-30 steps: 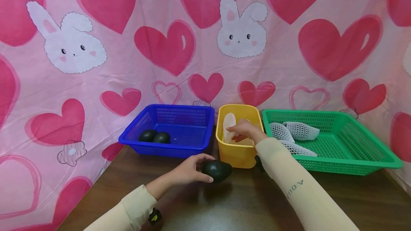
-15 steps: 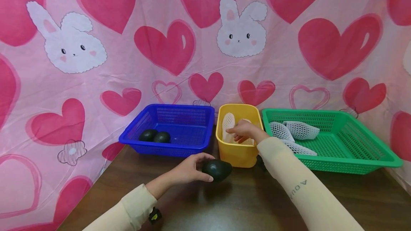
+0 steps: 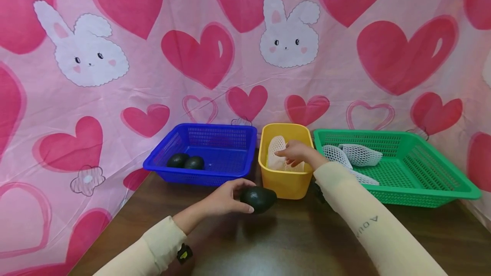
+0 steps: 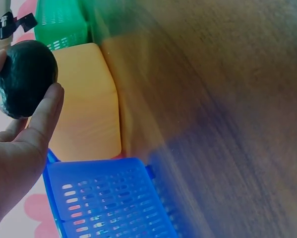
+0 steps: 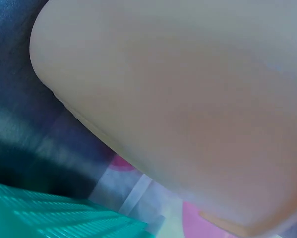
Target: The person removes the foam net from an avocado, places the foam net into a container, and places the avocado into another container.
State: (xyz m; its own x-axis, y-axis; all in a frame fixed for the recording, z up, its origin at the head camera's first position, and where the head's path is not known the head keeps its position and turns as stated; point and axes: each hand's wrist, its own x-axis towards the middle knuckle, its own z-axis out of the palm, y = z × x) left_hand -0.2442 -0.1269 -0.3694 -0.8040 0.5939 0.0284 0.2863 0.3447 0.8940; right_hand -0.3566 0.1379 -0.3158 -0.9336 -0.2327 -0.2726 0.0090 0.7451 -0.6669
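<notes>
My left hand (image 3: 226, 199) holds a dark green avocado (image 3: 258, 199) by its rounder end, just in front of the yellow bin (image 3: 287, 184). In the left wrist view the thumb and fingers curl round the avocado (image 4: 27, 77). Inside the yellow bin, my right hand (image 3: 297, 153) reaches down with bent fingers among white foam net sleeves (image 3: 275, 156). Its fingertips meet the netting, but whether they pinch it is unclear. The right wrist view is mostly filled by a blurred pale sleeve (image 5: 178, 99).
A blue basket (image 3: 199, 178) with two avocados (image 3: 194, 162) stands left of the bin. On the right, a green basket (image 3: 422, 197) contains several white-netted items (image 3: 360, 155). All sit on a dark wooden table (image 3: 284, 242) before a pink heart-patterned cloth (image 3: 238, 54).
My right hand has shifted slightly right within the yellow bin, and the net sleeves there have moved a little. The left hand keeps the avocado in nearly the same place.
</notes>
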